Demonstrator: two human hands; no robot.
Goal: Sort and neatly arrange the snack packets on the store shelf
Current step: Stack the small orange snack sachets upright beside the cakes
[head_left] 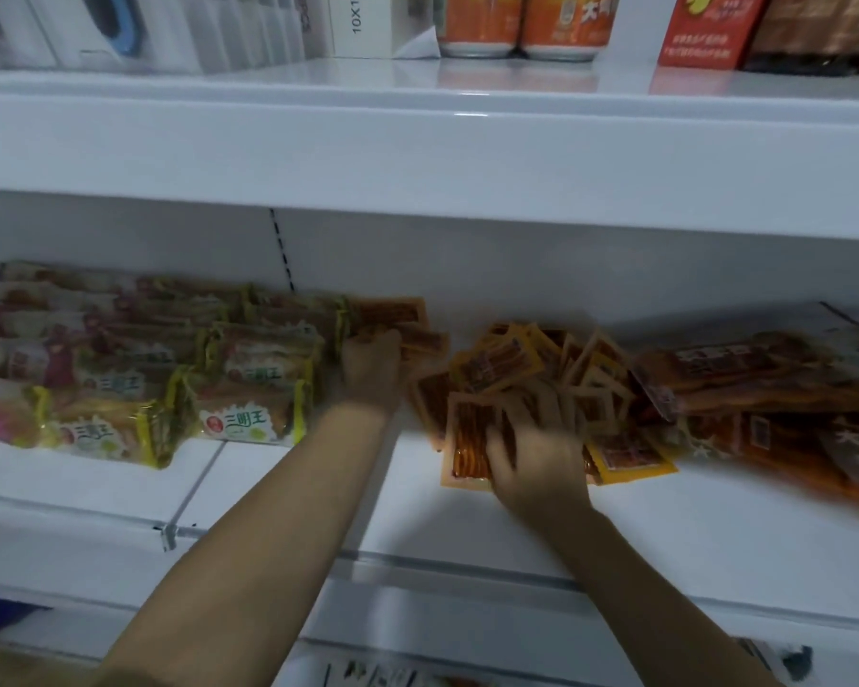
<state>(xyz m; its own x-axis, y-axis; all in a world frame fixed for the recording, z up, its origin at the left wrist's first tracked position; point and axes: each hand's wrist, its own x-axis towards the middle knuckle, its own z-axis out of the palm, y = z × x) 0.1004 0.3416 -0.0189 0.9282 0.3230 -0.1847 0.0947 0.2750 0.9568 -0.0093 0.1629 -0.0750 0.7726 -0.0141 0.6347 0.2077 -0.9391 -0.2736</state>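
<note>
Right fingers (pixel 504 451) lie blurred atop orange packet (pixel 467 438).

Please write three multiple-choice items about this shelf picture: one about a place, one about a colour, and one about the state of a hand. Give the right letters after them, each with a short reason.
1. Where does the loose heap of small orange packets lie?
A. on the top shelf
B. on the lower shelf, between the yellow-edged packets and the dark red packets
C. on the floor

2. What colour are the two cans on the upper shelf?
A. orange
B. blue
C. green

3. What is the left hand doing?
A. hanging away from the shelf
B. lying flat on bare shelf
C. gripping small orange packets

Answers: 1 B, the heap sits on the lower shelf with the yellow-edged packets to its left and the dark red packets to its right. 2 A, both cans show orange sides. 3 C, its fingers curl round packets beside the yellow-edged ones.
</note>
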